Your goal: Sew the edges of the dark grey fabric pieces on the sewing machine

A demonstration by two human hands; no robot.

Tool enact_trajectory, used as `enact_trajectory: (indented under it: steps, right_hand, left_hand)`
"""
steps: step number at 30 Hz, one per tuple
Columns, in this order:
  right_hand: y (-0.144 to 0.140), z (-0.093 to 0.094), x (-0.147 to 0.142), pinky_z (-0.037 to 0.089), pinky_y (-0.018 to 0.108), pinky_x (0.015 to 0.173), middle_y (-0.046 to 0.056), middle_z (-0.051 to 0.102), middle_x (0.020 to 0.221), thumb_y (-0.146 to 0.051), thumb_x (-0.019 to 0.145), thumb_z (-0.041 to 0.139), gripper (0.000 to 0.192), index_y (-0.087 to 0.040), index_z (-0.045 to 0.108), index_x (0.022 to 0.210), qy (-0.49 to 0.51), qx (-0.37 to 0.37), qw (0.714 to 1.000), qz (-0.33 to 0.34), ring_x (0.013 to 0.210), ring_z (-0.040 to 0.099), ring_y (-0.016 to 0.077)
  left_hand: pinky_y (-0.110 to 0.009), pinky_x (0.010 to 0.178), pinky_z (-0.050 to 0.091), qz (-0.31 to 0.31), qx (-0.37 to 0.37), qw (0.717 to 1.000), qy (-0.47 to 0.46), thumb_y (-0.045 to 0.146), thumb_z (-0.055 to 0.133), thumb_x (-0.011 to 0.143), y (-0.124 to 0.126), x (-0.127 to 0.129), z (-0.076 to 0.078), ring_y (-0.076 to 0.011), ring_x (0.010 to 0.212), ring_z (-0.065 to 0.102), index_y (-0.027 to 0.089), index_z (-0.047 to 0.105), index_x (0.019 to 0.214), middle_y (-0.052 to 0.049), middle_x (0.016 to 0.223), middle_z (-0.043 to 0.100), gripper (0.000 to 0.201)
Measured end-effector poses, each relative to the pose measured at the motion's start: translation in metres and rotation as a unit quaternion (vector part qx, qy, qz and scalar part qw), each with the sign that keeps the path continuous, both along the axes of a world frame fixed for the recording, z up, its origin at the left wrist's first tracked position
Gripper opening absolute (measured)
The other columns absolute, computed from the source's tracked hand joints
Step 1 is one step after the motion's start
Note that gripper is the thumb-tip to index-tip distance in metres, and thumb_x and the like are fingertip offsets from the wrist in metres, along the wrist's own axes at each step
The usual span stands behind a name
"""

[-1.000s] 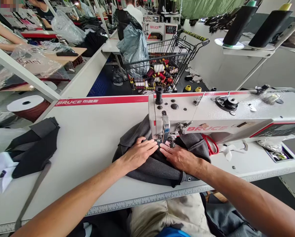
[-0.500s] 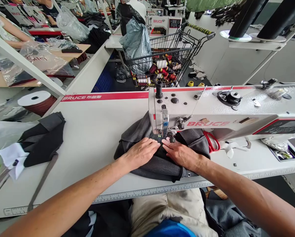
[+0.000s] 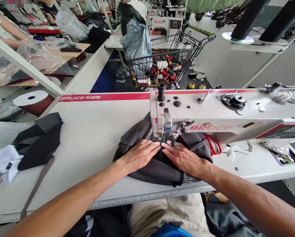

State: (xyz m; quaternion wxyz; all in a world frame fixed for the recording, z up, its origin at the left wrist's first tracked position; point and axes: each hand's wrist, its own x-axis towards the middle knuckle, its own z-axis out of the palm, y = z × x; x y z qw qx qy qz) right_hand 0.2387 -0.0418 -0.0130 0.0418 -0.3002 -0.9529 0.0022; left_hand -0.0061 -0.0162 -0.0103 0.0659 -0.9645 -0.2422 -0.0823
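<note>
One white table is seen across the view, and a white sewing machine is set on its right half. Dark grey fabric is bunched on the table under the machine head, folded in thick layers, with a rolled edge and small eyelets toward the near side. More dark cloth is laid well apart at the left edge, and red-handled scissors are partly hidden just beside the fabric. A wire cart of thread cones is parked beyond the table. The left hand is laid flat on the fabric, fingers extended and together, tips near the needle. The right hand is pressed flat likewise, nothing being gripped, its fingertips nearly meeting the left's.
</note>
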Motion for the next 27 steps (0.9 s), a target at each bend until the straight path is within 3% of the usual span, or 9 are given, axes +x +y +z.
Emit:
enact_trajectory:
  steps: [13,23,27]
  right_hand:
    - [0.008,0.008,0.0,0.04,0.041,0.106,0.014,0.052,0.138,-0.01,0.098,0.037,0.038,-0.013,0.043,0.135,-0.004,-0.079,0.997,0.004,0.124,0.052,0.0213]
    - [0.019,0.004,-0.001,0.039,0.043,0.107,0.013,0.053,0.137,-0.015,0.095,0.047,0.042,-0.015,0.045,0.136,0.016,-0.084,0.996,-0.007,0.128,0.046,0.025]
    - [0.022,0.009,-0.002,0.043,0.041,0.102,0.014,0.061,0.125,-0.015,0.095,0.047,0.04,-0.013,0.047,0.135,0.002,-0.067,0.998,-0.009,0.116,0.055,0.0241]
  left_hand:
    - [-0.032,0.08,0.035,0.0,-0.023,1.0,0.004,0.015,0.037,0.099,0.004,-0.003,0.004,-0.0166,0.098,0.052,0.013,0.053,0.126,-0.008,0.109,0.062,0.032]
    - [-0.032,0.081,0.033,0.015,-0.004,1.0,0.019,0.011,0.036,0.098,0.01,-0.001,0.009,-0.0175,0.097,0.052,0.014,0.054,0.125,-0.008,0.102,0.062,0.033]
    - [-0.032,0.081,0.033,0.019,0.003,1.0,0.015,0.01,0.034,0.098,0.013,-0.001,0.008,-0.0181,0.095,0.052,0.013,0.055,0.123,-0.008,0.099,0.062,0.033]
